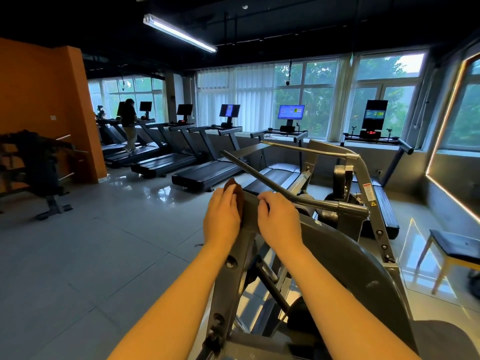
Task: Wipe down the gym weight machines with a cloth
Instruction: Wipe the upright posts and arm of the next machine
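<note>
Brown cloth (237, 194) sits bunched under the left-hand fingers (226, 197). They're close together and curved over it, clamping it onto the upper end of the grey steel weight-machine frame (337, 245). A fold of cloth pokes out past the fingertips. Left hand (222, 219) is palm down with the back of the hand to camera and the wrist straight. The bare forearm comes in from bottom centre-left, crossing the frame's bolted upright.

Right-hand fingers (263, 203) are hooked over the top edge of the same frame with knuckles bent, gripping steel only. Right hand (279, 220) is just beside the left, with a narrow strip of bare metal between them. The right forearm enters from bottom right, over the frame's curved plate. Both arms are stretched out, converging slightly toward the hands.

A thin grey lever bar (259, 175) runs up-left beyond the right hand. A red-and-white warning label (368, 192) is on the slanted post to the right.

Further out:
- Pale glossy tiled floor (91, 242).
- Row of black treadmills (207, 175) under the windows, some consoles lit.
- Another person (129, 120) standing on a far treadmill.
- Orange wall (39, 100) on the left.
- Dark-seated stool with yellow legs (457, 246) on the right.
- Strip light (179, 32) overhead.
</note>
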A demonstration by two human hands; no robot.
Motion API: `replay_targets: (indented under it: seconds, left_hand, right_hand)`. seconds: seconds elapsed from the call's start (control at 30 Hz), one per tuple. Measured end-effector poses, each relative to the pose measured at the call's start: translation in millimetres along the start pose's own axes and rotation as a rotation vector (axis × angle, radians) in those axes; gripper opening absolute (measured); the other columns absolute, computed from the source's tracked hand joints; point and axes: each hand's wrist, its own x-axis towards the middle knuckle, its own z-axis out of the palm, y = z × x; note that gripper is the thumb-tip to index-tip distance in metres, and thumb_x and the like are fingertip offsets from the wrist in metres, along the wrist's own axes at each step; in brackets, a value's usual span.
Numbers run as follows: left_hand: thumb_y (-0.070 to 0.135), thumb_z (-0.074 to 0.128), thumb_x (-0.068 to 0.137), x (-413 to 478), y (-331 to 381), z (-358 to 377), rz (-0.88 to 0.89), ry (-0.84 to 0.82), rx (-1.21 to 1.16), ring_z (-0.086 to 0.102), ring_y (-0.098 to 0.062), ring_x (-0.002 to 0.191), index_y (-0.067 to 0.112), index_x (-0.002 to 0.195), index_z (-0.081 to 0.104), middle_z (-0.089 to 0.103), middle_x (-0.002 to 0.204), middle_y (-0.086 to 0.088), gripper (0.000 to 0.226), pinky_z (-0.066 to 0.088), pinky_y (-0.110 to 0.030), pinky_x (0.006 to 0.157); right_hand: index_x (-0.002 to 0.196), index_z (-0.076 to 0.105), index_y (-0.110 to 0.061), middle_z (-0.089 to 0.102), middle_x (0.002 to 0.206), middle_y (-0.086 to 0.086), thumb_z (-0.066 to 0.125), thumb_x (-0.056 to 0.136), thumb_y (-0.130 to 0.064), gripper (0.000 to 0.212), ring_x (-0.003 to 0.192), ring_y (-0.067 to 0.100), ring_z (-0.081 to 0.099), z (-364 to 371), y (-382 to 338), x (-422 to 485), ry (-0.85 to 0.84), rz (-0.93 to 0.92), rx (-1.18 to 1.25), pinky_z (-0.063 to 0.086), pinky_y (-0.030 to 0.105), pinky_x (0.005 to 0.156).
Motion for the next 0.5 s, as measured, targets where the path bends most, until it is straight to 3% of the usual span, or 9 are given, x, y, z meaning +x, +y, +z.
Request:
replay_targets:
  seconds: [0.17, 0.23, 0.33, 0.5]
  left_hand:
    - [0.025, 0.036, 0.110, -15, 2, 13, 0.030, 0.013, -0.084, 0.009, -0.007, 0.154, 0.027, 0.151, 0.044, 0.024, 0.165, 0.008, 0.042, 0.014, -0.030, 0.124]
    - [0.024, 0.040, 0.109, -23, 11, 15, 0.083, -0.033, -0.079, 0.008, -0.007, 0.154, 0.026, 0.151, 0.043, 0.024, 0.165, 0.008, 0.042, 0.015, -0.034, 0.126]
    - [0.025, 0.050, 0.105, -39, 26, 19, 0.176, -0.100, -0.085, 0.007, -0.008, 0.153, 0.021, 0.153, 0.038, 0.023, 0.164, 0.006, 0.050, 0.014, -0.034, 0.126]
    - [0.026, 0.041, 0.108, -27, 13, 9, 0.245, -0.130, 0.024, 0.010, -0.010, 0.154, 0.024, 0.152, 0.041, 0.028, 0.164, 0.005, 0.044, 0.016, -0.031, 0.120]
  right_hand:
    - [0.124, 0.067, -0.015, 0.068, 0.111, 0.000, 0.049, 0.106, -0.022, 0.026, 0.093, 0.009, 0.064, 2, -2, 2, 0.020, 0.028, 0.026, 0.049, 0.020, 0.084]
    - [0.119, 0.067, -0.016, 0.067, 0.106, -0.001, 0.049, 0.105, -0.021, 0.023, 0.090, 0.008, 0.062, 2, -4, 0, 0.026, 0.029, 0.038, 0.051, 0.023, 0.083]
    - [0.113, 0.066, -0.018, 0.065, 0.100, -0.003, 0.049, 0.105, -0.022, 0.019, 0.082, 0.000, 0.057, 2, -6, -2, 0.050, 0.073, 0.112, 0.042, 0.012, 0.074]
    - [0.111, 0.065, -0.019, 0.063, 0.098, -0.005, 0.048, 0.105, -0.020, 0.018, 0.080, -0.001, 0.056, 0, -4, -2, 0.026, 0.070, 0.077, 0.041, 0.008, 0.069]
